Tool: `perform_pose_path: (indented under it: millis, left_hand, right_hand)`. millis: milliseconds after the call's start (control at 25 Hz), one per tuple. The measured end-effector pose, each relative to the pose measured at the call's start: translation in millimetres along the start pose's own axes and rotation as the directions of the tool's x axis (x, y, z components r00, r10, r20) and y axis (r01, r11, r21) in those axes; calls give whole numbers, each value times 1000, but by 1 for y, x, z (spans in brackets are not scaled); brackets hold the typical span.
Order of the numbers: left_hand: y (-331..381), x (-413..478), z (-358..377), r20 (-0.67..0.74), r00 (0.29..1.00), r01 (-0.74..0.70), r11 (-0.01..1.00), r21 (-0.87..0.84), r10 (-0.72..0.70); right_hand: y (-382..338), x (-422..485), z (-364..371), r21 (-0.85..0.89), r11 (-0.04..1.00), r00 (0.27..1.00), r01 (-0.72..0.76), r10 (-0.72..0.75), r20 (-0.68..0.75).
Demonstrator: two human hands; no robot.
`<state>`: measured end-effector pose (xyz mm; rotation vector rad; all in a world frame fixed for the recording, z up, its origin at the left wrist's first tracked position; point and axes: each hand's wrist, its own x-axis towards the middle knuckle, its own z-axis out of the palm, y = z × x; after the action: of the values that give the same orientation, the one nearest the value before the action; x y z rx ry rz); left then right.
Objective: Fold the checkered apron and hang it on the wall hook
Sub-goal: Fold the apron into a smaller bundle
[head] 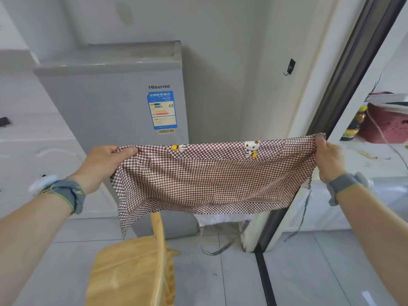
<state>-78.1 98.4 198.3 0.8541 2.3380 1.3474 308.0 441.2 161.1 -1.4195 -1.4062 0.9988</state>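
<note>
The brown-and-white checkered apron [212, 177], printed with small cartoon figures, is stretched out in the air in front of me, doubled over along its top edge. My left hand [103, 164] pinches its left corner and my right hand [329, 160] grips its right corner. A checkered tie strap [223, 248] dangles from the bottom down to the floor. A small black wall hook [289, 66] is stuck on the white wall, above and behind the apron's right part, with nothing on it.
A grey Hisense fridge [114, 102] stands behind the apron at the left. A yellow cushioned chair [134, 268] sits just below the cloth. A dark sliding door frame [344, 85] runs down the right, with a counter holding a dark bottle [354, 124] and a pink basket beyond it.
</note>
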Motion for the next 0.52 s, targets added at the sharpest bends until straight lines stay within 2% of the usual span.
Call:
perform_pose_path:
  millis: [120,240,320,360,400,520]
  left_hand:
    - [13,-8,-3,128,991,80,960,-268,-47]
    - [21,-10,-13,249,968,122,906,-404,-19]
    - [19,-5,-22,224,975,112,881,-459,-7]
    - [19,-1,-22,198,980,103,881,-462,-10]
    - [16,3,-24,162,987,87,881,-465,-12]
    - [10,8,-30,61,998,21,880,-474,9]
  right_hand:
    - [1,5,-5,88,993,997,74,-76,19]
    - [-5,0,-12,200,978,961,-67,9,277]
    - [-3,-5,-15,258,951,885,-171,33,464]
    - [-3,-9,-19,223,953,830,-205,48,556]
    - [0,-12,-18,174,966,806,-192,54,589]
    - [4,-21,-16,123,988,857,-97,20,515]
